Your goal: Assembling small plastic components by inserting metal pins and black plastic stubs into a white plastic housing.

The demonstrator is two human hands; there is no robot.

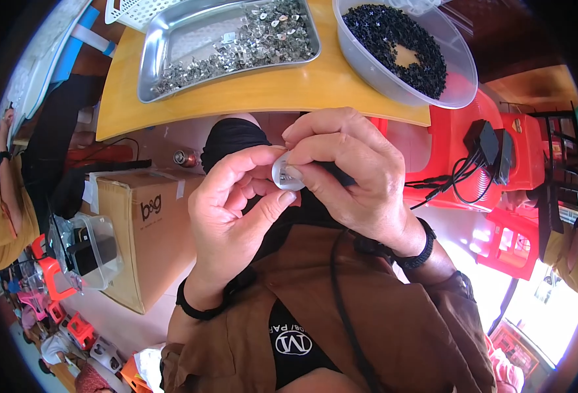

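Both hands meet in front of my body, just off the near edge of the table. A small round translucent piece [282,175], with something greyish showing inside it, sits between my fingertips; its exact kind cannot be told. My left hand [233,203] is closed on its left side, thumb below and index finger above. From the right, my right hand [354,173] pinches the same piece between thumb and fingers. Ahead lies a metal tray [146,72] holding many small shiny metal parts [263,42]. Beside it stands a clear plastic bowl [461,82] of small black parts [394,39].
The yellow table [250,97] spans the front. A cardboard box [161,236] and a clear bin [109,252] stand at left. Red plastic stools [462,154] are at right, one bearing black adapters with cables [482,144]. Another person [17,203] is at far left.
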